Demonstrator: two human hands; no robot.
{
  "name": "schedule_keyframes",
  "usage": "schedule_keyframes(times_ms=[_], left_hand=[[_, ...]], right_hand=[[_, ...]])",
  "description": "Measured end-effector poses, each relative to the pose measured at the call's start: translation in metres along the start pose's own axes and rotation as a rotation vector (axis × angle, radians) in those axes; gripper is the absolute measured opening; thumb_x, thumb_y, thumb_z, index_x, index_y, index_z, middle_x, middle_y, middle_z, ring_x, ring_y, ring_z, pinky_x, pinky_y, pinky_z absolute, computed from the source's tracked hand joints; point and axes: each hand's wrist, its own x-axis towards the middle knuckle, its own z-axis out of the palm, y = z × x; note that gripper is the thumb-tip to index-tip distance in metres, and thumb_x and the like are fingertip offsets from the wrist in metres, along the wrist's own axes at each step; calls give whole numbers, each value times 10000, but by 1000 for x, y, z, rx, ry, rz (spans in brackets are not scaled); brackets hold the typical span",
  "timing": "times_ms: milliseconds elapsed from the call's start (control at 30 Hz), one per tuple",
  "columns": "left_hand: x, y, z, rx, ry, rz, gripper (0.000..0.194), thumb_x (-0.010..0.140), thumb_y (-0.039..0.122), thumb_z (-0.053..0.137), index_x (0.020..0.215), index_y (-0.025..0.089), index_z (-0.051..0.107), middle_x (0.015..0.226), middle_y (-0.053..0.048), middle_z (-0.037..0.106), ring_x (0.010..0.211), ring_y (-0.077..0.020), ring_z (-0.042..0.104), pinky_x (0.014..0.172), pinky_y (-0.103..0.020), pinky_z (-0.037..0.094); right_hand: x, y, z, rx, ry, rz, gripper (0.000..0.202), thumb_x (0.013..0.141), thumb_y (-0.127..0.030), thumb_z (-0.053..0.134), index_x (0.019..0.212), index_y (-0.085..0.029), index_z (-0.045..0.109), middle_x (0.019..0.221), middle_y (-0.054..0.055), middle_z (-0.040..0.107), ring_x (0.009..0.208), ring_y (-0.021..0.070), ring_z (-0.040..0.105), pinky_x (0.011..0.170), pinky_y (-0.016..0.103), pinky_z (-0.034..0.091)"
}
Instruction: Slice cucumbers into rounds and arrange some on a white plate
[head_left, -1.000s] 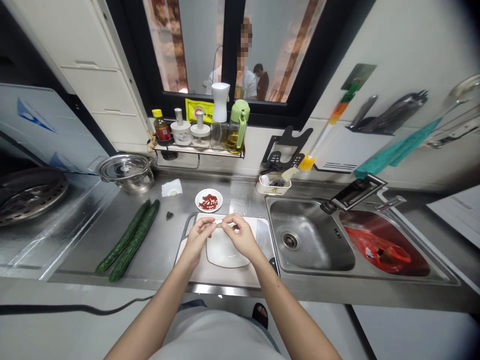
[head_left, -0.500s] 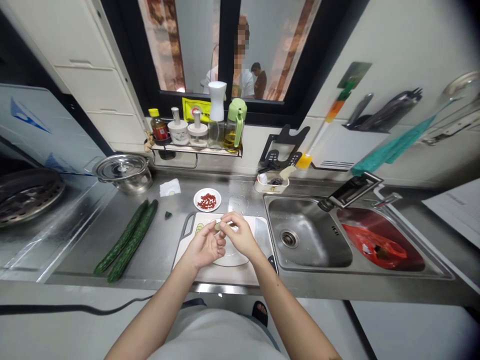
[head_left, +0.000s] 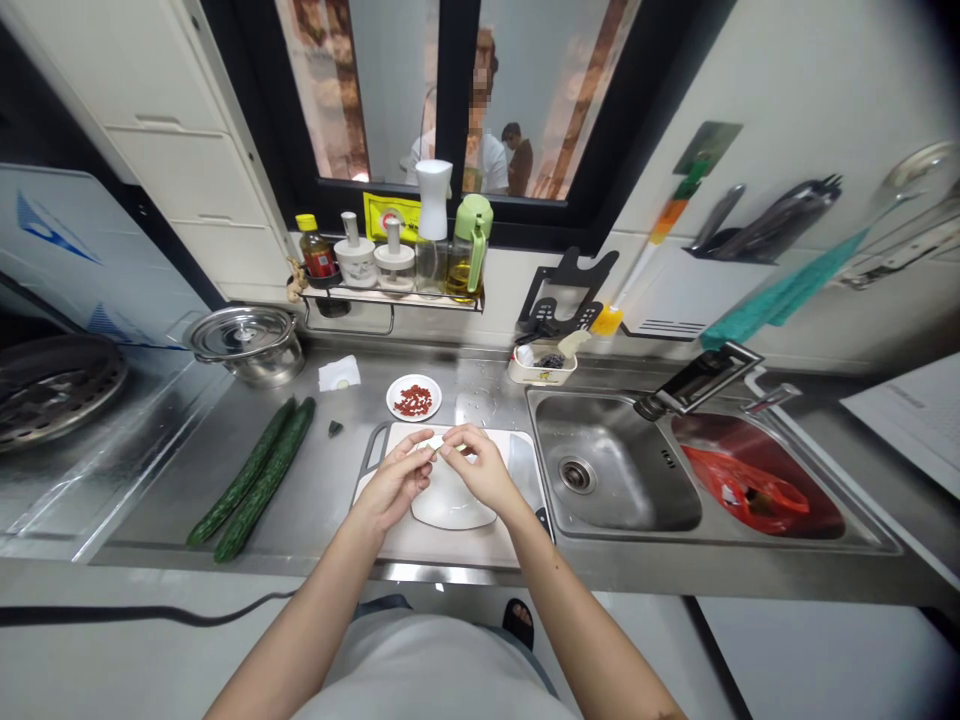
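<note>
A small thin slice (head_left: pixel 433 452), probably cucumber, is pinched between the fingertips of my left hand (head_left: pixel 395 482) and my right hand (head_left: pixel 480 468). Both hands are above a white dish (head_left: pixel 454 508), which rests on the pale cutting board (head_left: pixel 405 548). A knife with a wide blade (head_left: pixel 527 480) lies at the board's right side. Behind the board stands a white plate (head_left: pixel 414 398) of small red pieces. Two long cucumbers (head_left: pixel 259 480) lie on the counter to the left, with a small dark green piece (head_left: pixel 334 429) beside them.
A lidded steel pot (head_left: pixel 247 345) stands at the back left, near a white paper (head_left: pixel 339 374). To the right is the double sink (head_left: pixel 622 470) with a red bag (head_left: pixel 750 492) in one basin. Bottles and jars fill the wall rack (head_left: pixel 394 297). People show beyond the window.
My left hand has turned, and its thumb and fingers now close on the slice beside my right fingertips. More of the white dish shows below the hands.
</note>
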Motion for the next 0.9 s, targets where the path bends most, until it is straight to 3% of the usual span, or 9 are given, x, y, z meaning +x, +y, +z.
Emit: schedule_keyframes(times_ms=[300, 567, 900], left_hand=[[-4, -2, 10, 340, 142, 388, 428, 653, 291, 759, 1023, 171, 579, 694, 37, 573, 640, -75, 517, 627, -188, 389], [-3, -11, 10, 609, 261, 652, 288, 713, 277, 686, 965, 165, 605, 708, 25, 546, 617, -78, 484, 600, -190, 386], [-4, -17, 11, 831, 387, 755, 212, 733, 266, 652, 923, 178, 618, 733, 11, 571, 629, -92, 489, 618, -204, 413]], right_hand=[[1, -2, -4, 5, -9, 37, 102, 789, -248, 589, 701, -201, 613, 849, 22, 632, 861, 153, 571, 762, 282, 435], [3, 1, -5, -19, -14, 86, 101, 767, -222, 574, 676, -193, 607, 817, 14, 642, 837, 148, 575, 769, 281, 424], [6, 5, -8, -59, -69, 153, 143, 762, -280, 561, 656, -189, 592, 783, 12, 648, 801, 150, 572, 757, 278, 421]])
